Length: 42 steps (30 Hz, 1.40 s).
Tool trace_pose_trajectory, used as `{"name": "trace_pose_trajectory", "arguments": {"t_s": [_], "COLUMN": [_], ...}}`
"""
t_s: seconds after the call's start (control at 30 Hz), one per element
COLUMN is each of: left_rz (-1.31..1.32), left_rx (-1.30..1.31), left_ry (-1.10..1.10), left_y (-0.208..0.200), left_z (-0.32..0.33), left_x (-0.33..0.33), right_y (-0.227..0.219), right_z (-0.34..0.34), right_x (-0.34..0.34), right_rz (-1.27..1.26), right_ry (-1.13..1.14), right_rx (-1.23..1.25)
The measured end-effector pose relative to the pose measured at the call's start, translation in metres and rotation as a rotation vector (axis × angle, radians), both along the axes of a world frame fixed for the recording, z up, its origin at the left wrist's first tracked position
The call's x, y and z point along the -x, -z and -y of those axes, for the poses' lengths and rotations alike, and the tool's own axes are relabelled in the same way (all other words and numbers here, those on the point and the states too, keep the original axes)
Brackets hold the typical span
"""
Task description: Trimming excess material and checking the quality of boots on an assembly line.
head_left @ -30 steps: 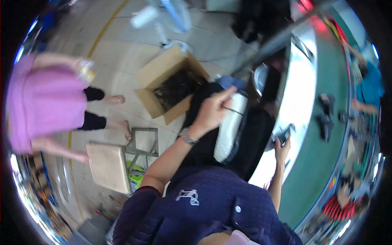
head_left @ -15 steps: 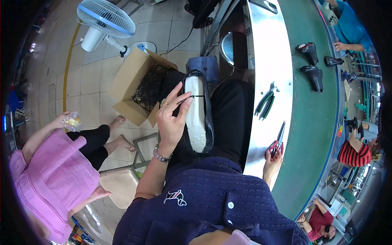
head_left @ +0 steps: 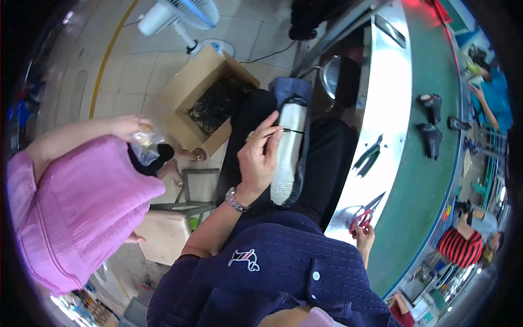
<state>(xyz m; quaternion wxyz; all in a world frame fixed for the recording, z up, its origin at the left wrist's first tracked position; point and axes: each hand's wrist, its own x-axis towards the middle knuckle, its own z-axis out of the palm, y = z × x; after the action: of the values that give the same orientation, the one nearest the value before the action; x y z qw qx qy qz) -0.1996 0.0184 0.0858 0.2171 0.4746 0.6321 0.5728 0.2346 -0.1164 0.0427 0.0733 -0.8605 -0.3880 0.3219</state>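
Observation:
Across my lap lies a shoe last (head_left: 285, 155), pale and sole side up, with a dark upper wrapped around its edges. A thin black cord (head_left: 295, 131) crosses its middle. My left hand (head_left: 260, 161) is at its left side, thumb and fingers pinched on the cord. On the metal strip to the right, my right hand (head_left: 364, 236) has its fingers closed around the red handles of the scissors (head_left: 362, 218), whose blades point away from me. Green-handled pliers (head_left: 369, 157) lie farther up the strip.
Several dark shoe uppers (head_left: 430, 140) stand on the green belt (head_left: 417, 188). A cardboard box (head_left: 182, 90) of black strands and a fan (head_left: 190, 16) stand on the floor. Close on my left is a person in pink (head_left: 90, 201) holding a plastic bag (head_left: 146, 147).
My view has shifted, so the lap, box and bench appear farther right and lower. The person in pink has leaned nearer. My left hand still pinches the cord; my right hand stays at the scissors.

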Motion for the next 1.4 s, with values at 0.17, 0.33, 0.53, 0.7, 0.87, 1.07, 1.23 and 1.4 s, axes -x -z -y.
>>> {"name": "trace_pose_trajectory", "arguments": {"t_s": [0.17,0.33,0.53,0.7,0.87,1.07,1.23,1.4], "left_rz": [0.063,0.053,-0.007,0.003,-0.004,-0.133,-0.046,-0.467], "left_rx": [0.012,-0.004,-0.067,-0.014,-0.019,-0.032,-0.017,-0.094], "left_ry": [-0.01,-0.026,-0.024,-0.022,-0.037,-0.017,-0.063,-0.024], "left_y": [-0.001,0.003,0.005,-0.001,0.001,-0.001,-0.001,-0.009], "left_z": [-0.001,0.002,0.003,0.003,-0.002,-0.005,-0.002,-0.01], "left_x": [-0.004,-0.005,-0.009,-0.004,-0.01,-0.014,-0.016,-0.007], "right_y": [-0.052,-0.098,-0.135,-0.138,-0.14,-0.135,-0.124,-0.117], "right_z": [-0.029,-0.083,-0.101,-0.113,-0.124,-0.126,-0.114,-0.115], "right_x": [0.058,0.117,0.183,0.201,0.223,0.231,0.241,0.236], "right_rz": [-0.891,-1.232,-1.335,-1.363,-1.211,-1.25,-0.981,-1.023], "right_ry": [0.313,-0.06,-0.259,-0.19,-0.156,-0.152,-0.228,-0.305], "right_rx": [-0.319,-0.096,0.246,0.392,0.388,0.365,0.271,0.259]}}
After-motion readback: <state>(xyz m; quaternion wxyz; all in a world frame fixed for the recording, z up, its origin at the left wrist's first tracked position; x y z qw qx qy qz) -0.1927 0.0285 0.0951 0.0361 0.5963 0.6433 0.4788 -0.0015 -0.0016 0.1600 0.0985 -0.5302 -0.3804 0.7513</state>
